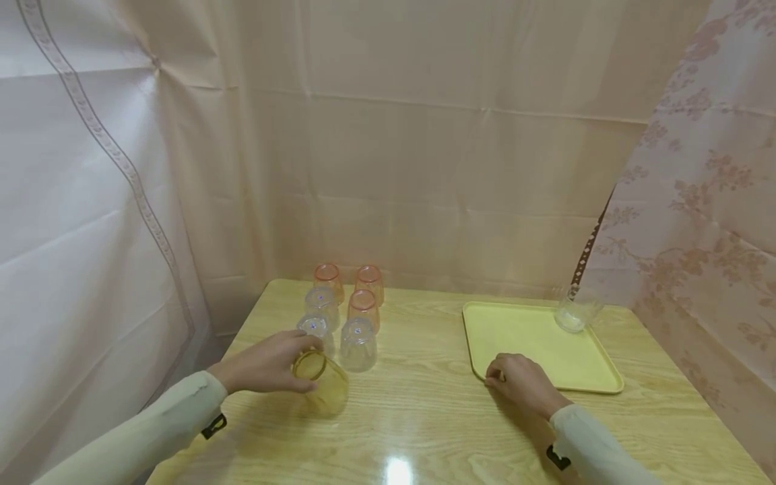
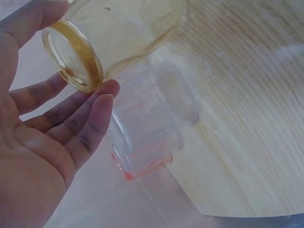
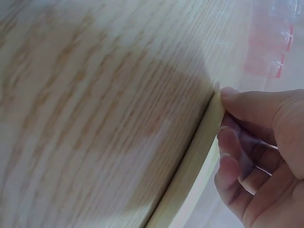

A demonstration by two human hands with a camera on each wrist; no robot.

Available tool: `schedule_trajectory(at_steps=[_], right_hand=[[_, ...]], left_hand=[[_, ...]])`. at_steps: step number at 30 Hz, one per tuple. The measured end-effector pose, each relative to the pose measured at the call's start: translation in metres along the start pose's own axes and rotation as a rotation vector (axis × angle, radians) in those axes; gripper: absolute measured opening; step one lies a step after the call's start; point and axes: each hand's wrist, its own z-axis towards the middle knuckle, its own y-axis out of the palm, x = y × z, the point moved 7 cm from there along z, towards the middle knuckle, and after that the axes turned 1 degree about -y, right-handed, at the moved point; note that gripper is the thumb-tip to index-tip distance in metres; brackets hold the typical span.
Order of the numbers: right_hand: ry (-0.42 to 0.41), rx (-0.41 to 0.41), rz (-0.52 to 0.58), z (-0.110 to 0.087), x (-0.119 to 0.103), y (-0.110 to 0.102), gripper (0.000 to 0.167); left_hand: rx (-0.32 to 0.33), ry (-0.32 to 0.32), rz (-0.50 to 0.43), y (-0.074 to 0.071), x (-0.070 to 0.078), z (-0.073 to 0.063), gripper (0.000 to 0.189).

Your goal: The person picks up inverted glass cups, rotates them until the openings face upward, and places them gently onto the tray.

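My left hand (image 1: pixel 269 362) grips a yellow-tinted glass (image 1: pixel 330 389) around its thick base, thumb on one side and fingers on the other. The glass is upside down with its mouth toward the tabletop. Close behind it stand three clear glasses (image 1: pixel 358 347) and three pink-orange glasses (image 1: pixel 364 310), all bottoms up in two rows. On the right, my right hand (image 1: pixel 521 382) pinches the near left corner of a yellow tray (image 1: pixel 521 337); the right wrist view shows the thumb on the tray's rim (image 3: pixel 197 161) and the other fingers curled beside it.
A clear glass (image 1: pixel 571 318) stands at the tray's back right corner. The wooden table (image 1: pixel 418 411) reaches back to a hanging beige cloth (image 1: pixel 448 168), with more cloth along the left (image 1: pixel 79 202) and right sides.
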Motion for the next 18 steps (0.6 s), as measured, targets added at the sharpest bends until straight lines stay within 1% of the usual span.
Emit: schedule_trajectory(at_steps=[4, 10, 18], right_hand=[[0.000, -0.001, 0.011, 0.000, 0.001, 0.001, 0.009], [-0.010, 0.006, 0.033, 0.001, 0.003, -0.001, 0.008], [-0.001, 0.001, 0.031, 0.001, 0.003, -0.001, 0.009]], left_hand=[[0.012, 0.006, -0.012, 0.002, 0.004, 0.004, 0.058], [0.043, -0.004, -0.040, 0.004, 0.006, 0.012, 0.052], [0.051, -0.003, -0.087, 0.011, 0.008, 0.018, 0.053]])
